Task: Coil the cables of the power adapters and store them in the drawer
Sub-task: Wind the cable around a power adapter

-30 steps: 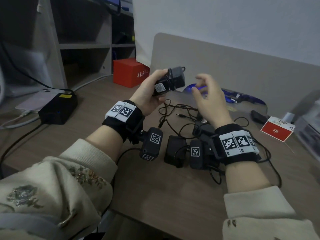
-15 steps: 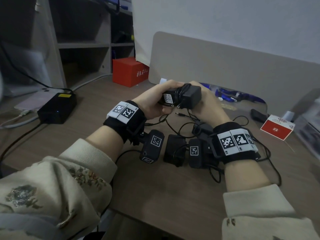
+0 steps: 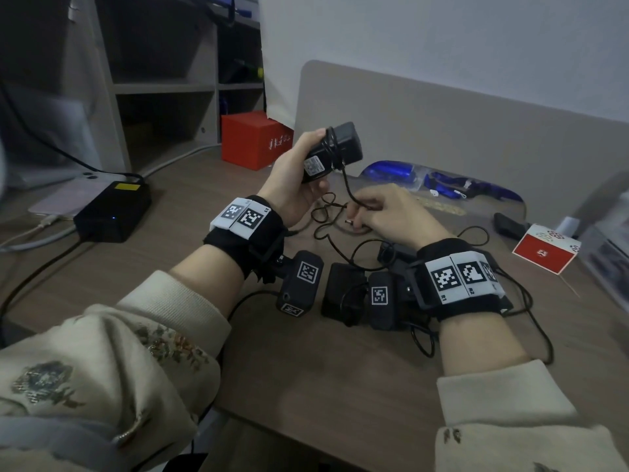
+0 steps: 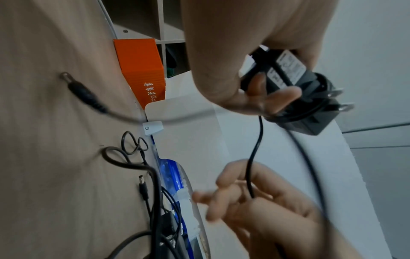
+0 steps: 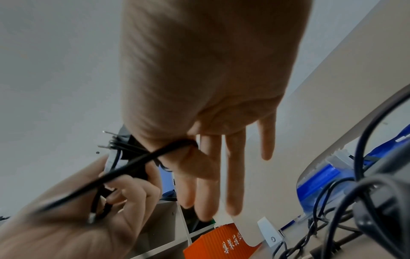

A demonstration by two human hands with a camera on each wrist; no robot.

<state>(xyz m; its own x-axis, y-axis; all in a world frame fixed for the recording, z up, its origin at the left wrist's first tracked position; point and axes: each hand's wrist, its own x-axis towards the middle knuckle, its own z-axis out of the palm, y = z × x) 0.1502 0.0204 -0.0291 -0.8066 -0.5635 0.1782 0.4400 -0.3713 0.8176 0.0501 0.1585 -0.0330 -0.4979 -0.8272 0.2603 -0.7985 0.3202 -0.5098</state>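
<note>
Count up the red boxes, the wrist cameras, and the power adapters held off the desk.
Red boxes: 2, large red box, small red-and-white box
Wrist cameras: 2, left wrist camera, right wrist camera
Held adapters: 1, power adapter in left hand
Total: 5

The person wears a cream long-sleeved garment with ribbed cuffs; the left sleeve (image 3: 102, 369) carries muted floral embroidery, and the right sleeve (image 3: 517, 413) shows a small dark motif near the cuff. Each wrist carries a black strap. The left wristband (image 3: 243, 229) bears 2 white tiles printed with black square codes. The right wristband (image 3: 459, 277) bears a row of like tiles, 2 labelled R1 and R2. A black camera module with a square code hangs below each band: left camera (image 3: 299, 282), right camera (image 3: 381, 299).
</note>
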